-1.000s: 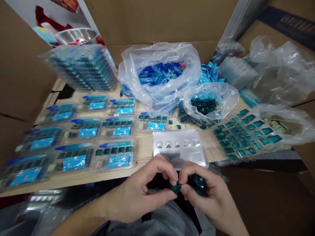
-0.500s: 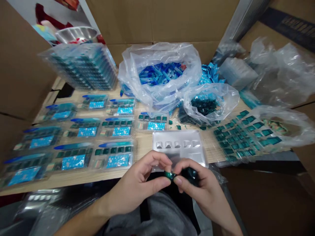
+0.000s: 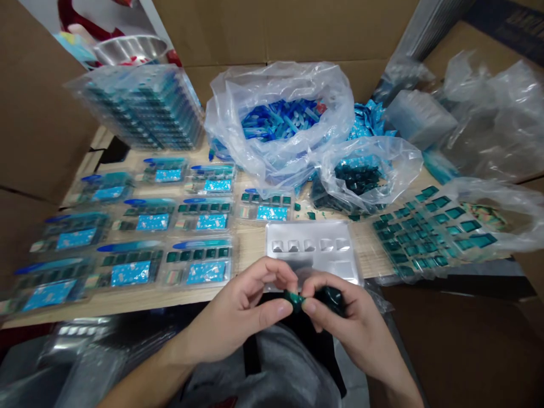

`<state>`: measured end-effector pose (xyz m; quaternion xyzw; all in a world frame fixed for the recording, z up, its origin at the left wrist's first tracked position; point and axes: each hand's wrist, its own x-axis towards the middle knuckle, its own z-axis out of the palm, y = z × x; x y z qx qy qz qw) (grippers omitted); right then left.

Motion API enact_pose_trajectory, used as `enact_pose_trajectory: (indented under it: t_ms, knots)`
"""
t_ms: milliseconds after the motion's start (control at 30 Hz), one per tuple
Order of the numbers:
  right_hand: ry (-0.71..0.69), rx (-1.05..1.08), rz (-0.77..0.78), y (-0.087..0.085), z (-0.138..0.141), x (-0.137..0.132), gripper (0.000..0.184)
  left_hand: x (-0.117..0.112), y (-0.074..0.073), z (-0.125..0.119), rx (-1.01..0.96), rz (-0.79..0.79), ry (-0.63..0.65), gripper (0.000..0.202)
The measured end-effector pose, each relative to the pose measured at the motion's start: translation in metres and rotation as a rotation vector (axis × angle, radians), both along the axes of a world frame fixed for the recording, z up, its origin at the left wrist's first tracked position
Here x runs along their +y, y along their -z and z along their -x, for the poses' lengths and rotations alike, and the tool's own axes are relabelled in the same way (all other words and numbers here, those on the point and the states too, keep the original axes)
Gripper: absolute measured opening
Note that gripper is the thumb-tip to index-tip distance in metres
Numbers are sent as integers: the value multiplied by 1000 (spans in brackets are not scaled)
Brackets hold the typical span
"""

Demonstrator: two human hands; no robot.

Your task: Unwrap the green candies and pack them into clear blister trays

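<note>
My left hand (image 3: 244, 311) pinches a small glossy dark green square piece (image 3: 294, 299) between thumb and fingers. The thumb and fingertip of my right hand (image 3: 355, 326) meet the same piece at its right side. Tucked in the curled fingers of my right hand is a dark green shiny clump (image 3: 332, 299), probably more such pieces; how many I cannot tell. Just beyond both hands lies a clear plastic blister tray (image 3: 310, 231) with a row of small square hollows; its near edge is partly hidden by my fingers.
Filled blister packs (image 3: 206, 271) with blue pens and printed sachets cover the left side, with a tall stack (image 3: 140, 110) behind. Open plastic bags hold blue pens (image 3: 280, 122) and dark green pieces (image 3: 359, 178). Joined green squares (image 3: 419, 241) lie at right.
The green piece has turned slightly between my fingertips, and both hands stay together in nearly the same place. The whole view has shifted a little.
</note>
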<state>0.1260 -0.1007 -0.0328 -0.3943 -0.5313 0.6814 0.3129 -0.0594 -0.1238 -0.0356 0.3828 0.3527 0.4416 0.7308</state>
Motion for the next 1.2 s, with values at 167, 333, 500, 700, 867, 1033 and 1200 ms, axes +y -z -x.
enact_pose_trajectory:
  t_ms: [167, 333, 500, 700, 867, 1033, 1200]
  knots:
    - [-45, -183, -231, -8, 2, -4, 11, -2, -2, 6, 159, -46, -7, 19]
    - [-46, -27, 41, -6, 5, -2, 19, -6, 5, 1, -28, -30, -43, 10]
    - [54, 214, 368, 0, 11, 7, 27, -5, 4, 5, 425, -387, -131, 26]
    - [129, 149, 405, 2, 14, 12, 31, 9, 8, 13, 842, -767, -179, 24]
    - [318, 88, 321, -1, -7, 14, 32, 28, 18, 23, 1131, -859, -237, 17]
    - [378, 203, 256, -4, -16, 22, 26, 36, 23, 25, 1272, -902, -259, 17]
    - [360, 323, 257, 2, -4, 30, 14, 38, 20, 24, 1282, -878, -240, 18]
